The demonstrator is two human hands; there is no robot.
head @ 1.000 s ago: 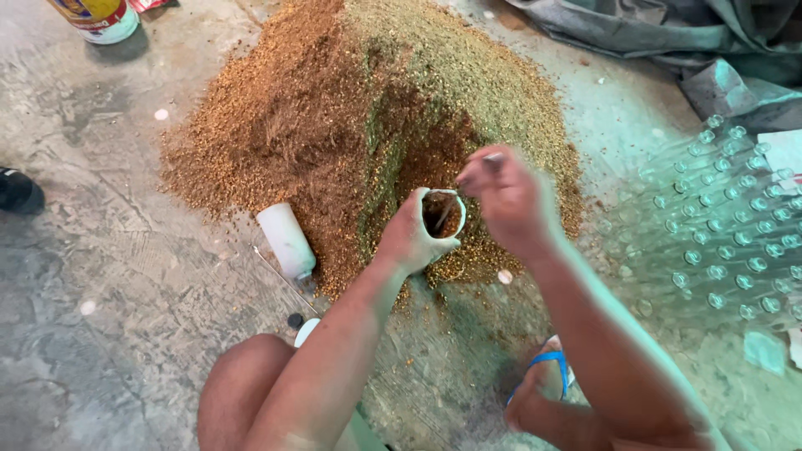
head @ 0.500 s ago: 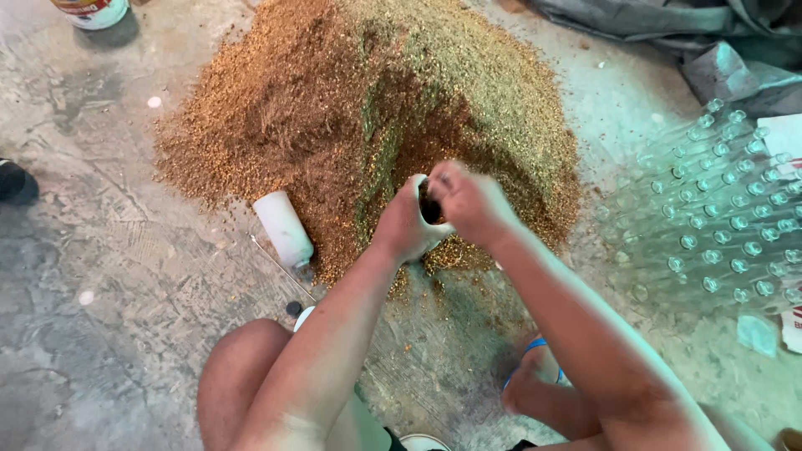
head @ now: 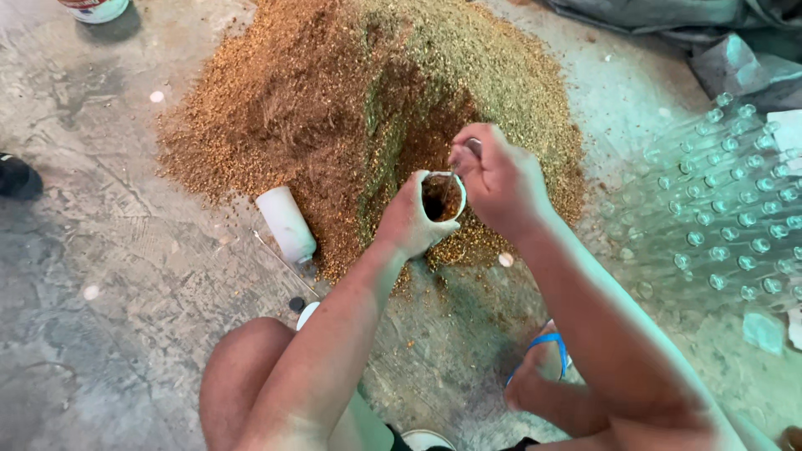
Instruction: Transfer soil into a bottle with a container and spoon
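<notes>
White cup (head: 441, 197) clasped upright in left hand (head: 409, 221) at near edge of brown granular heap (head: 334, 108), mouth up, with right hand (head: 501, 179) just beside and above rim, fingers pinched on thin metal tool (head: 473, 146) slanting down into cup, heap lying directly beyond both hands.
</notes>
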